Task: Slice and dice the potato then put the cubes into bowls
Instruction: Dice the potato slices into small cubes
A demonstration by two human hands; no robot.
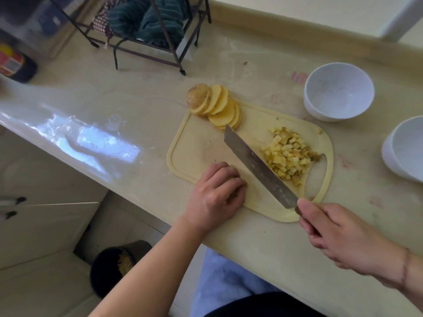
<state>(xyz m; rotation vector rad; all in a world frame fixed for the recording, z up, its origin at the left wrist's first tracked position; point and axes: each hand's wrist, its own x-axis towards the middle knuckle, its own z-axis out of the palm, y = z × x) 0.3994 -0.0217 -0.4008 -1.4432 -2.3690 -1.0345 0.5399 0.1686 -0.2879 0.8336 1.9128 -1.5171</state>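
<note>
Partly hidden, something lies under the curled left hand [217,191] — right hand [338,236] grips the knife [261,169].

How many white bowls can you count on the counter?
2. One bowl stands beyond the cutting board at its far right; the other bowl sits at the picture's right edge, partly cut off.

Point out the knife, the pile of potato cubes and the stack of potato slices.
knife [258,165]: head view, middle of the blade's flat.
potato cubes [287,154]: head view, centre of the pile on the board.
potato slices [223,110]: head view, cut face of a slice at the board's far corner.
</note>
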